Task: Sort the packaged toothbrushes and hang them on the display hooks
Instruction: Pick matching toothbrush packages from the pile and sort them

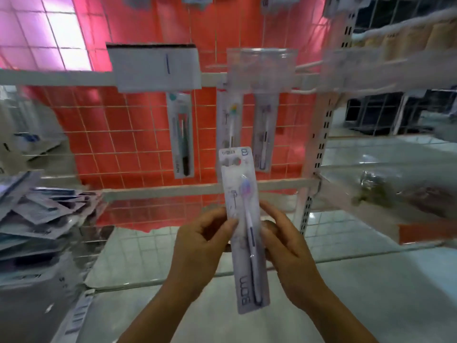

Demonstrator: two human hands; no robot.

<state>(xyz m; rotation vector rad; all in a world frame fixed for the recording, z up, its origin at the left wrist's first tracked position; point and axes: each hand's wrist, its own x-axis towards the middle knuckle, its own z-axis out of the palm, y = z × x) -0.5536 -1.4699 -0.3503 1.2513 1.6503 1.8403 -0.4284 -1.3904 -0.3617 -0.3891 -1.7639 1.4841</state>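
I hold one packaged toothbrush (243, 214) upright in front of me, a white card with a purple-headed brush under clear plastic. My left hand (201, 246) pinches its left edge with thumb and fingers. My right hand (286, 246) grips its right edge from behind. On the wire grid ahead hang three packaged toothbrushes: a dark one (182, 134), one with a yellow and green head (228, 120) and a purple one (264, 132). Two white hooks (304, 90) stick out at the right of the grid.
A pile of several loose toothbrush packs (39, 214) lies on a shelf at the left. A white box (154, 66) and a clear pack (262, 68) hang higher up. A slotted upright post (319, 149) stands right, with bagged goods (385, 191) on a shelf beyond it.
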